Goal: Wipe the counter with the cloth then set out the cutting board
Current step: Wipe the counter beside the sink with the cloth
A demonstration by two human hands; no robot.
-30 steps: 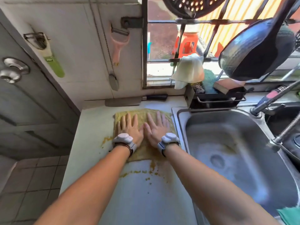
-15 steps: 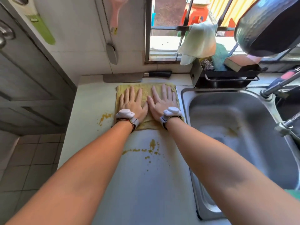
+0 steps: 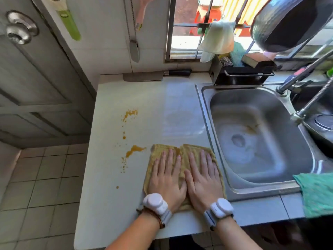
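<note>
A yellow cloth (image 3: 182, 150) lies flat on the white counter (image 3: 111, 195) near its front edge, beside the sink. My left hand (image 3: 166, 179) and my right hand (image 3: 202, 181) press flat on the cloth, side by side, fingers spread and pointing away from me. Orange-brown spill stains (image 3: 134, 149) remain on the counter left of the cloth, with another patch (image 3: 129, 113) farther back. A wet streak (image 3: 182, 112) runs along the counter behind the cloth. No cutting board is in view.
A steel sink (image 3: 252, 134) sits right of the cloth, with a tap (image 3: 304, 73) over it. A cleaver (image 3: 153, 75) lies against the back wall. A black sponge rack (image 3: 246, 71) stands behind the sink. A green cloth (image 3: 315, 192) hangs at the sink's front right.
Both hands have dragged the cloth from the back of the counter toward the front edge, leaving a wet streak; the spill that lay in front of the cloth is gone.
</note>
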